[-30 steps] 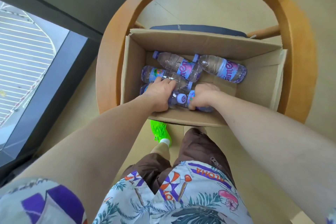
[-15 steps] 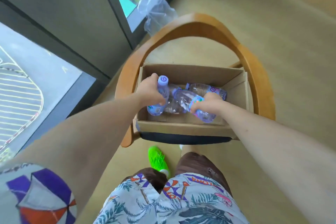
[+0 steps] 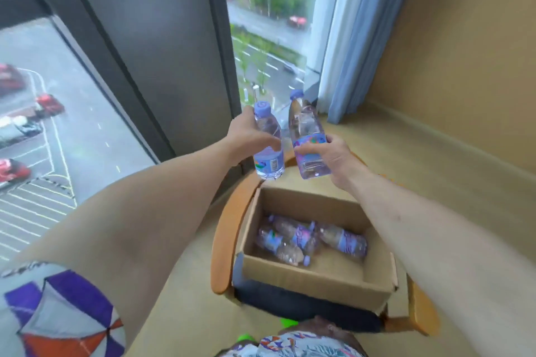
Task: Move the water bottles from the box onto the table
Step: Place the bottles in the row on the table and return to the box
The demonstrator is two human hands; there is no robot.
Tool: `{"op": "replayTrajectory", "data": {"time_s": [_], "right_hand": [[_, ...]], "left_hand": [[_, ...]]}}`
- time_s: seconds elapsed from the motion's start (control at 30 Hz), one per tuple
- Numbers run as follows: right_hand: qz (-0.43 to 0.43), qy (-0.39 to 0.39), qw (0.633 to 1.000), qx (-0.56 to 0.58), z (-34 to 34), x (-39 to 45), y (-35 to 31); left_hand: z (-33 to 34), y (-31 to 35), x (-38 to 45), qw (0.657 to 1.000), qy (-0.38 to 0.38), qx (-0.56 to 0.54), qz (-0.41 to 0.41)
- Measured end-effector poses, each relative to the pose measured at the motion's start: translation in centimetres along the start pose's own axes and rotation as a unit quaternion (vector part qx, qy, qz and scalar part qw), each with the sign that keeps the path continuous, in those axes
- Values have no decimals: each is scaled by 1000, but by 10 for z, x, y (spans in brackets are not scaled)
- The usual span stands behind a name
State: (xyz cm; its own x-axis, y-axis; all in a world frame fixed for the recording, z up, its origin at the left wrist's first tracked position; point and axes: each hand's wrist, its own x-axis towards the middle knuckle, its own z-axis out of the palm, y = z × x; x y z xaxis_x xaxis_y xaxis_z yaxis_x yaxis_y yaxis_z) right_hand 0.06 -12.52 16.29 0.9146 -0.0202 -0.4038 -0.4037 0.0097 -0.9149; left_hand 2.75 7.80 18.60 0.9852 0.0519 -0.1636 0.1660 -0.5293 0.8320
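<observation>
My left hand [image 3: 249,136] grips a clear water bottle [image 3: 268,151] with a purple cap and blue label, held upright well above the box. My right hand [image 3: 330,158] grips a second water bottle [image 3: 308,136], also upright, right beside the first. Below them an open cardboard box [image 3: 313,281] rests on a chair seat. Three water bottles [image 3: 295,239] lie on their sides on the box floor, toward its far left. No table is in view.
The box sits on a wooden armchair [image 3: 227,229] with a curved back and dark seat cushion. A floor-to-ceiling window [image 3: 87,95] runs along the left and a blue curtain [image 3: 351,38] hangs at the corner. Tan floor and wall lie to the right.
Both hands took a bottle each from the box and lifted them up and out, now upright above it. My head has tilted up toward the window.
</observation>
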Motion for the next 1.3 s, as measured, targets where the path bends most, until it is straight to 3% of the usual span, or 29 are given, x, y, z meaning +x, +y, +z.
{"op": "replayTrajectory", "data": {"time_s": [0.23, 0.4, 0.53, 0.73, 1.07, 1.3], "right_hand": [[-99, -119, 988, 6, 36, 15, -88], [-148, -210, 966, 7, 79, 25, -114], [-115, -285, 951, 5, 122, 10, -115], [-127, -405, 905, -25, 189, -42, -99], [-111, -579, 806, -53, 269, -195, -60], [-104, -665, 734, -92, 291, -347, 2]], "left_hand": [[-62, 44, -7, 983, 155, -93, 3], [-100, 43, -37, 946, 269, -179, 17], [-123, 33, -75, 902, 373, -215, -26], [-145, 13, -159, 803, 560, -181, -95], [-182, -5, -352, 666, 723, -99, -155], [-158, -20, -528, 592, 770, -35, -235]]}}
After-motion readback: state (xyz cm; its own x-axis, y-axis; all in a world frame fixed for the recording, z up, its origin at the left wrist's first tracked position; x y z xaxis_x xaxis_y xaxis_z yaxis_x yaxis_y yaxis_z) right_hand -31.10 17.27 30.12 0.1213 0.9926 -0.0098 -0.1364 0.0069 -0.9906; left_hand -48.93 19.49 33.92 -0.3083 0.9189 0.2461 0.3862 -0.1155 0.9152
